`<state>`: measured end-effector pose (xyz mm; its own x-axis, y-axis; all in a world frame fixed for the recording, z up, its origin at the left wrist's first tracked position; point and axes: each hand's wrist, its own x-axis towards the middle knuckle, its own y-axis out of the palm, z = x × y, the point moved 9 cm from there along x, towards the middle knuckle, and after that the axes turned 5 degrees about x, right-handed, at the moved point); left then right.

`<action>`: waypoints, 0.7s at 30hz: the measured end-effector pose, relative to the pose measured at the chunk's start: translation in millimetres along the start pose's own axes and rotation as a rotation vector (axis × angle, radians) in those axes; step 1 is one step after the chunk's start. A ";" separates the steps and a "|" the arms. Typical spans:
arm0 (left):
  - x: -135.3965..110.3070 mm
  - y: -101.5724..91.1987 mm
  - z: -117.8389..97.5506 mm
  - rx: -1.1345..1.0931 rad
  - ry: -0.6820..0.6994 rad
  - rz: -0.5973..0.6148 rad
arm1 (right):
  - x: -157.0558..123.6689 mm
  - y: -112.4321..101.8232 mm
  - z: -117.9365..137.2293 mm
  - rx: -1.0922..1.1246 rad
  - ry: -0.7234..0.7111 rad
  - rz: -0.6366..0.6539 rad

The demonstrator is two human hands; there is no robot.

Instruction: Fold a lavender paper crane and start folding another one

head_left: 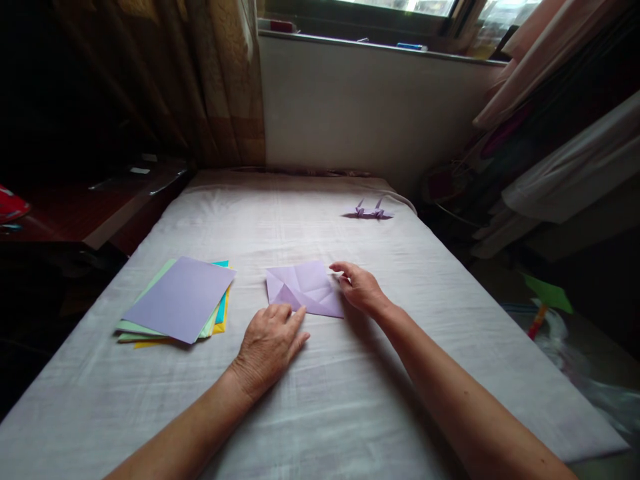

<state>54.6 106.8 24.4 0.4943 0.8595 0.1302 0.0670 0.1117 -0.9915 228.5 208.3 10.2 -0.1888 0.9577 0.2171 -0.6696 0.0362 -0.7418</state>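
A creased sheet of light purple paper lies on the white cloth, with a raised fold near its left front part. The fingertips of my left hand rest at its near edge, fingers stretched and slightly spread over the cloth. Just off the sheet's right edge hovers my right hand, fingers curved with a gap between thumb and index and nothing visible in them. To the left lies a stack of coloured paper, purple on top, with green, blue and yellow sheets showing beneath.
Two small folded purple paper cranes stand toward the far right of the cloth-covered surface. A dark red wooden table adjoins on the left. Brown curtains hang behind, and clothes hang at the right.
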 end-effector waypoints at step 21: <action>24.5 -10.0 28.4 0.042 0.051 -0.106 | -0.8 -14.4 32.1 -0.249 -0.424 0.016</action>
<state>41.4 140.9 37.4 0.5296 0.8155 0.2332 0.0857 0.2221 -0.9713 215.2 197.8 41.1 -0.5082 0.7601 0.4050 -0.4818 0.1388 -0.8652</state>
